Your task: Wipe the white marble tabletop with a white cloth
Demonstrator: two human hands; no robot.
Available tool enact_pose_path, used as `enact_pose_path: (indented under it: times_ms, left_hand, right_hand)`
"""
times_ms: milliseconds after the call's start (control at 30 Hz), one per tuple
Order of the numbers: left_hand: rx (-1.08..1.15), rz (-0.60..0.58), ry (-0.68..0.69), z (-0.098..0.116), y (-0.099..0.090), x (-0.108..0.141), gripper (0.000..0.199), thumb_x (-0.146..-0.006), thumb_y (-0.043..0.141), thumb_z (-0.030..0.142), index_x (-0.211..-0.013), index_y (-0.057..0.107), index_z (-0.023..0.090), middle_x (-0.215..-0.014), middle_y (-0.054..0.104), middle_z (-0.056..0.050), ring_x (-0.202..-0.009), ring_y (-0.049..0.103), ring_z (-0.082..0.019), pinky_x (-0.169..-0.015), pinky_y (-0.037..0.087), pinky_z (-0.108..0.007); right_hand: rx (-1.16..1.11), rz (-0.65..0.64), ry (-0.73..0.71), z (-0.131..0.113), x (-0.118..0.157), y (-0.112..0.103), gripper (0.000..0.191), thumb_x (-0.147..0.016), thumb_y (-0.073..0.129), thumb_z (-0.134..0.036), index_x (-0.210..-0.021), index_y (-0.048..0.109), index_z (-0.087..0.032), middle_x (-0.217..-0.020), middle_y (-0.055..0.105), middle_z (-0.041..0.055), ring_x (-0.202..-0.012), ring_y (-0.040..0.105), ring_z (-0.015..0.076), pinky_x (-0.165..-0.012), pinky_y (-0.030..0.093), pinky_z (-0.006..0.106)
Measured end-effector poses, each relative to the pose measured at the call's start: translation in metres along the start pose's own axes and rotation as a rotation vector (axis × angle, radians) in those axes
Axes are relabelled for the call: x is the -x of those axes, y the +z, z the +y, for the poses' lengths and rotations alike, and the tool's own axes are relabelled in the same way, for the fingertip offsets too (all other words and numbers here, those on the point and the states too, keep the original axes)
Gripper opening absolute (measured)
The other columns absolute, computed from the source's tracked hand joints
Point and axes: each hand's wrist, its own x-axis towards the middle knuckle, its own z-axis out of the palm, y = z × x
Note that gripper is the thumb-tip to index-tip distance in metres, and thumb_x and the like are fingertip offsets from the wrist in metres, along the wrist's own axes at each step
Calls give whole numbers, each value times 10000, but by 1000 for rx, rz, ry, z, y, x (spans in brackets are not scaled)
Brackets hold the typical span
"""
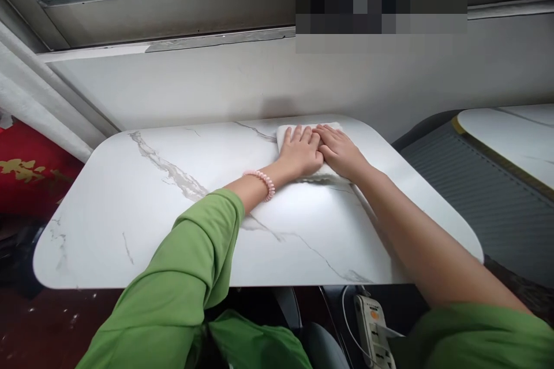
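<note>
Head view: both hands lay on the white cloth (328,173), near the tabletop's (99,207) far edge;
Left hand (302,153): pressed flat, fingers spread, gripping nothing;
Right hand (341,153): flat too, touching the left hand, not closed

I am seeing a smooth, satin-white surface (108,207) with grey marble-like veining. The cloth (333,172) under my hands is showing a soft, matt textile face. The window frame (173,8) is looking like dull metal; the power strip (373,328) is presenting smooth, pale plastic, and my sleeve (186,253) matt green fabric.
</note>
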Motion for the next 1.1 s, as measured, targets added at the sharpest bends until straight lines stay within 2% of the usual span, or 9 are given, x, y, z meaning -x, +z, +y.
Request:
enact_pose_path:
  times_ms: [133, 267, 400, 500, 733, 967, 1100]
  left_hand:
    - [-13, 37, -24, -16, 3, -33, 554, -935, 263, 260, -1460, 318, 91, -1550, 283, -74, -1437, 196, -244, -1196, 84, -434]
    - [-24, 74, -48, -22, 7, -49, 555, -932, 255, 262, -1458, 323, 99, -1539, 307, -69, -1426, 227, -233, -1193, 108, -429]
    - [-46, 88, -34, -23, 9, -49, 553, -933, 256, 273, -1453, 331, 100, -1534, 316, -80, -1422, 237, -233, -1190, 111, -435]
    - [-57, 90, -24, -17, 9, -37, 556, -939, 252, 283, -1455, 325, 90, -1536, 308, -97, -1422, 237, -240, -1187, 108, -449]
    - [-75, 73, -46, 15, 6, 17, 570, -945, 240, 297, -1462, 294, 64, -1544, 279, -129, -1433, 206, -267, -1178, 103, -490]
    - [-57, 35, 35, 68, 0, 85, 604, -935, 256, 327, -1458, 275, 25, -1548, 251, -163, -1450, 115, -308, -1168, 39, -557]
    - [-66, 4, 138, 103, -1, 115, 623, -928, 258, 335, -1441, 291, -16, -1533, 274, -187, -1449, 85, -338, -1166, 36, -565]
  right_hand:
    - [-25, 53, 23, 12, -33, 8, 555, -853, 277, -213, -1370, 463, -136, -1434, 477, 116, -1357, 384, 256, -1101, 323, 489]
    - [-81, 106, 13, 20, -50, 12, 539, -838, 311, -198, -1343, 496, -171, -1401, 516, 109, -1323, 429, 275, -1082, 345, 515]
    - [-64, 83, 19, 20, -47, 10, 549, -845, 302, -195, -1362, 476, -134, -1430, 482, 131, -1341, 404, 284, -1090, 328, 529]
    - [-29, 50, -4, 14, -36, 5, 553, -853, 301, -206, -1375, 462, -121, -1440, 470, 130, -1353, 389, 281, -1099, 323, 521]
    - [-41, 35, -32, -10, 20, -11, 552, -872, 266, -230, -1387, 445, -141, -1454, 455, 123, -1362, 376, 280, -1090, 335, 520]
    - [-66, 15, -30, -19, 111, -31, 556, -891, 259, -260, -1428, 376, -177, -1487, 412, 102, -1384, 339, 262, -1126, 290, 513]
    - [-95, 38, -58, -14, 167, -42, 571, -904, 255, -253, -1474, 286, -264, -1515, 372, 48, -1392, 323, 246, -1141, 270, 511]
